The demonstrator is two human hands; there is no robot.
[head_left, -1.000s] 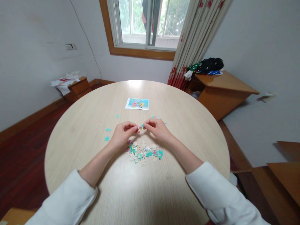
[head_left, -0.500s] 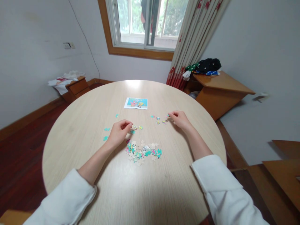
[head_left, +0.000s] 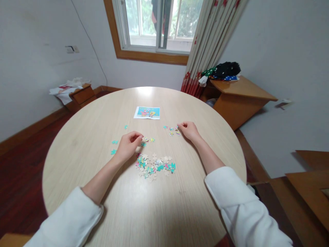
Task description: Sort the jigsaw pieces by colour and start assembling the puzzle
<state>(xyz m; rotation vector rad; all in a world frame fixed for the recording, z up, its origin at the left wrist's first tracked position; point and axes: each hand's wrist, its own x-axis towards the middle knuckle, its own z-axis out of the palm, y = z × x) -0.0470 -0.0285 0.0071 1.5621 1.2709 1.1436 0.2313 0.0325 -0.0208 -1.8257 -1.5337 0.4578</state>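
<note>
My right hand point(head_left: 189, 130) pinches a small jigsaw puzzle piece point(head_left: 177, 127) at the right end of a little cluster of puzzle pieces point(head_left: 171, 133). My left hand point(head_left: 128, 144) rests at the table's middle left, its thumb and forefinger pressed together; whatever they hold, if anything, is too small to make out. Just beyond those fingertips lie a few yellow and teal puzzle pieces point(head_left: 152, 140). Between my forearms spreads a loose heap of puzzle pieces point(head_left: 154, 166), some face up in teal and pink, others showing pale backs.
A printed cartoon picture point(head_left: 147, 113) lies towards the far side of the round wooden table point(head_left: 154, 212). Single teal pieces point(head_left: 113, 151) are set out left of my left hand. Past the table stand a wooden cabinet point(head_left: 241, 99) with clothes on it, a curtain and a window.
My right hand has moved left with its puzzle piece, bringing it close against the small cluster. My left hand has stayed nearly still. The whole view has shifted slightly.
</note>
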